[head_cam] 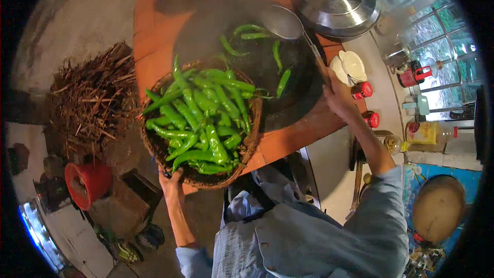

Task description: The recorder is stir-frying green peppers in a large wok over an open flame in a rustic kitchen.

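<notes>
My left hand (171, 182) grips the near-left rim of a round woven basket (144, 139), which tilts over the front-left part of a large dark wok (297, 92). Long green chili peppers (208, 116) are heaped in the basket. Several loose peppers (284, 82) lie inside the wok. In my right hand (339, 94) is the wooden handle of a metal ladle (285, 23); its round bowl hangs over the wok's far right side. Haze blurs the wok's far left, and the basket hides its near-left part.
The wok is set into an orange-tiled stove (154, 34). A lidded metal pot (335, 2) stands at the back right. Cream bowls (349, 67) and red-capped jars (362, 90) line the right side. Brushwood (96, 96) and a red bucket (87, 181) are on the floor at left.
</notes>
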`<state>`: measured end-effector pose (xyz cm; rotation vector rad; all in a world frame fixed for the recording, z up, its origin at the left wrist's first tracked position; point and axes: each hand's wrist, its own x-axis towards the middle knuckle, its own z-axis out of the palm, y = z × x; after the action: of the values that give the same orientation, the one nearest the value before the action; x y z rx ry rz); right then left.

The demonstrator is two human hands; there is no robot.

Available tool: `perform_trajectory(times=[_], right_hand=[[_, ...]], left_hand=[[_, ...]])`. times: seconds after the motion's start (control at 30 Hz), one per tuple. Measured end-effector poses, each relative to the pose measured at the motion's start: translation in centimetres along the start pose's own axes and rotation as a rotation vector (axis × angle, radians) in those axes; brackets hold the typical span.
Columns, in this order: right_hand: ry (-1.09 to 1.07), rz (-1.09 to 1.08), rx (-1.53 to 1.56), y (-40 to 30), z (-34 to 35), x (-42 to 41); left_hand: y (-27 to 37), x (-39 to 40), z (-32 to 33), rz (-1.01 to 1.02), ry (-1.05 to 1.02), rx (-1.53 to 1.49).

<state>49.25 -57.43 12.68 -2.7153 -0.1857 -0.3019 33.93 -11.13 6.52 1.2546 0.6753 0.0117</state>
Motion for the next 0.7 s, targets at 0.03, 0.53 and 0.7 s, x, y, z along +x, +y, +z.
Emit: perform_trajectory(times=[0.03,0.53,0.7], right_hand=[[-0.175,0.266,0.003,1.1,0.7,1.2],[-0.587,0.712,0.776,6.6,10.6,10.2],[-0.749,0.889,1.155,3.7,11.2,10.7]], left_hand=[[-0.6,0.4,-0.5,0.003,-0.012,0.001],[-2.2,1.2,-1.6,-0.021,0.128,0.108],[-1.5,1.1,-0.8,-0.045,0.138,0.207]])
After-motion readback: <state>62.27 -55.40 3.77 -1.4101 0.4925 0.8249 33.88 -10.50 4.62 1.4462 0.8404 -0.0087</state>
